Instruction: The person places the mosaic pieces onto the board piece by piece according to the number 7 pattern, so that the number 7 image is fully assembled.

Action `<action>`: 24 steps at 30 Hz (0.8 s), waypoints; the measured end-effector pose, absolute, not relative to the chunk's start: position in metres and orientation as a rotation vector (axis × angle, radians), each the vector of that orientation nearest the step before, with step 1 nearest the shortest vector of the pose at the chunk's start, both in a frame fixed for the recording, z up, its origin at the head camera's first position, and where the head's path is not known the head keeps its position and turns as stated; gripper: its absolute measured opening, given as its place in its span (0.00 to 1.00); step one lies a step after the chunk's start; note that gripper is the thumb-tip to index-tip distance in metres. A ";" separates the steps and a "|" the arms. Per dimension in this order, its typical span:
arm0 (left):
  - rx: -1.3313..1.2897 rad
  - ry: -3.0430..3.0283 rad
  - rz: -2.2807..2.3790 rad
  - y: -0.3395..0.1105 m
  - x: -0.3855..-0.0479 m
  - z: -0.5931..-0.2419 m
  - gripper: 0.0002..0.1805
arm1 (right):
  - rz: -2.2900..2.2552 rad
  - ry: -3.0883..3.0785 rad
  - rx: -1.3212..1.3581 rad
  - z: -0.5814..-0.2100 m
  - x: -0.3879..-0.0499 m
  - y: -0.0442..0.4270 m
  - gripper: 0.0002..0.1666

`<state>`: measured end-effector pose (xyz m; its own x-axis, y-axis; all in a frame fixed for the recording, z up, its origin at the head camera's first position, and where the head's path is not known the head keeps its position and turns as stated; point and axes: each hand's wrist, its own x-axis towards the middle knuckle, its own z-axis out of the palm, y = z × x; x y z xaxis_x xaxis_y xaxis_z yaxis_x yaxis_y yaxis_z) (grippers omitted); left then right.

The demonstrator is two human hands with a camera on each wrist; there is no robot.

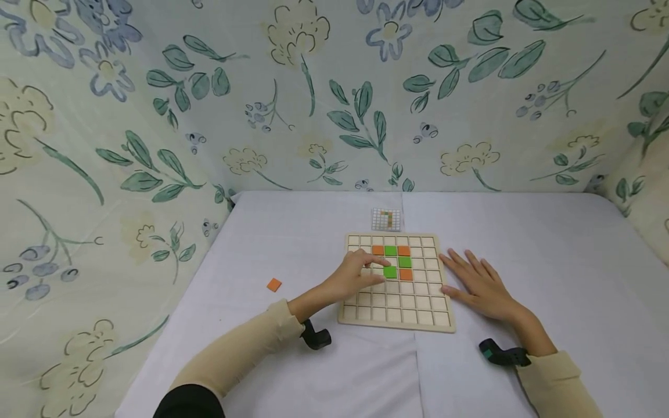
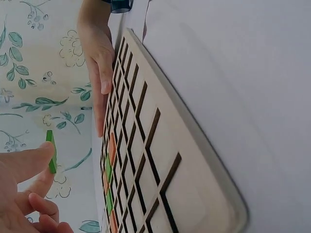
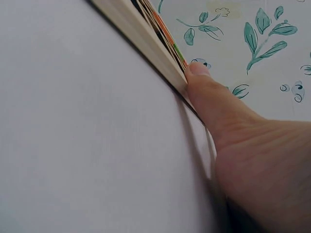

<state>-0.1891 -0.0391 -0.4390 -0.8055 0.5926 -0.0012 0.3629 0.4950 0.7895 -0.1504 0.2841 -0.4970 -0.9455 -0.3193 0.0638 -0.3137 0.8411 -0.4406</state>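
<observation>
Between thumb and finger, my left hand (image 1: 358,273) pinches a green square tile (image 2: 51,151), held above the wooden grid board (image 1: 366,316). In the left wrist view the tile is seen edge-on, apart from the board. Orange and green tiles lie in the board's upper-middle cells: a row of orange, green (image 1: 390,250) and orange, then green (image 1: 405,262) and orange (image 1: 406,274) down the right of that row. My right hand (image 1: 483,287) rests along the board's right edge with its fingers extended. Its thumb (image 3: 209,92) touches the rim in the right wrist view.
A loose orange tile (image 1: 274,284) lies on the white cloth left of the board. Just beyond the board's far edge is a small card (image 1: 386,219) printed with a coloured grid pattern. A floral curtain (image 1: 313,116) hangs behind the table.
</observation>
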 end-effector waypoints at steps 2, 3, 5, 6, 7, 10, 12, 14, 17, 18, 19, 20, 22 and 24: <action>0.828 2.465 1.205 -0.032 -0.189 -0.441 0.18 | -0.717 3.003 -0.513 -0.497 -0.150 0.284 0.47; 0.841 2.469 1.195 -0.028 -0.188 -0.443 0.18 | -0.716 3.003 -0.510 -0.497 -0.150 0.285 0.47; 0.859 2.478 1.172 -0.022 -0.188 -0.446 0.18 | -0.716 3.004 -0.511 -0.498 -0.150 0.285 0.48; 0.862 2.483 1.161 -0.020 -0.188 -0.448 0.18 | -0.715 3.004 -0.510 -0.498 -0.151 0.285 0.48; 0.855 2.486 1.152 -0.017 -0.188 -0.450 0.18 | -0.717 3.004 -0.512 -0.498 -0.151 0.285 0.48; 0.834 2.500 1.118 -0.011 -0.188 -0.454 0.17 | -0.720 3.004 -0.517 -0.499 -0.151 0.286 0.47; 0.828 2.505 1.105 -0.008 -0.189 -0.456 0.17 | -0.718 3.004 -0.520 -0.499 -0.151 0.286 0.47; 0.848 2.520 1.079 -0.005 -0.190 -0.457 0.18 | -0.718 3.001 -0.521 -0.498 -0.151 0.286 0.47; 0.880 2.545 1.039 -0.001 -0.192 -0.458 0.18 | -0.717 2.995 -0.520 -0.497 -0.151 0.286 0.47; 0.883 2.552 1.026 0.000 -0.192 -0.458 0.18 | -0.716 2.994 -0.519 -0.496 -0.151 0.286 0.47; 0.882 2.558 1.016 0.001 -0.192 -0.459 0.18 | -0.718 2.992 -0.519 -0.496 -0.151 0.286 0.47; 0.871 2.560 1.009 0.002 -0.192 -0.459 0.18 | -0.717 2.991 -0.518 -0.496 -0.151 0.286 0.47; 0.846 2.558 1.006 0.003 -0.192 -0.460 0.18 | -0.716 2.989 -0.519 -0.497 -0.152 0.286 0.47; 0.821 2.561 0.999 0.004 -0.192 -0.460 0.18 | -0.719 2.988 -0.522 -0.496 -0.152 0.286 0.47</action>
